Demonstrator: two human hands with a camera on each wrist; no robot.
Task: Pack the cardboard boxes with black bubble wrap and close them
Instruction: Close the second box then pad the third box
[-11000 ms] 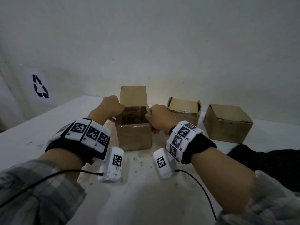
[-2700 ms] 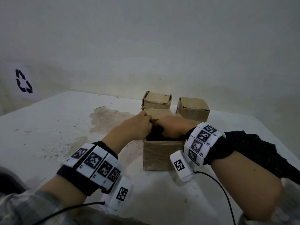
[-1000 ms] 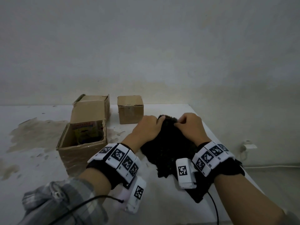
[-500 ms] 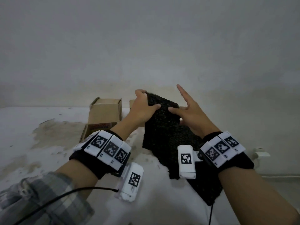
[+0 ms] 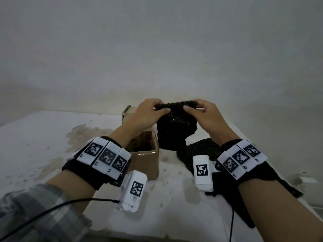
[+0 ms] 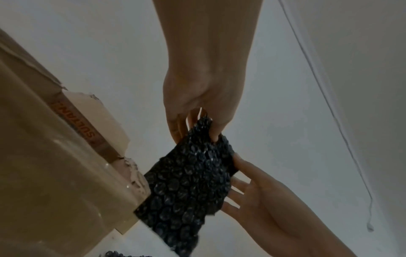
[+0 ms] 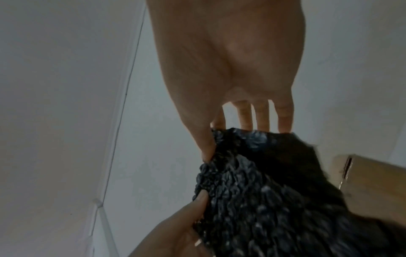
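Note:
A piece of black bubble wrap (image 5: 174, 130) hangs in the air above the white table (image 5: 43, 137), held by its top edge. My left hand (image 5: 161, 109) pinches the left part of that edge and my right hand (image 5: 189, 107) pinches the right part, thumb in front. Its lower end dangles just right of the open cardboard box (image 5: 145, 159). The left wrist view shows my left hand (image 6: 197, 128) pinching the wrap (image 6: 189, 182) beside the box (image 6: 54, 173). In the right wrist view my right hand (image 7: 211, 142) grips the wrap (image 7: 263, 191).
More black bubble wrap (image 5: 202, 151) lies in a heap on the table under my right forearm. Another cardboard box (image 5: 128, 112) stands behind the open one, by the wall. The table's right edge runs close beside the heap. A brown stain (image 5: 83, 135) marks the tabletop at left.
Both hands have carried the wrap left, toward the open box. My right hand's fingers, spread half a second ago, now pinch the top edge.

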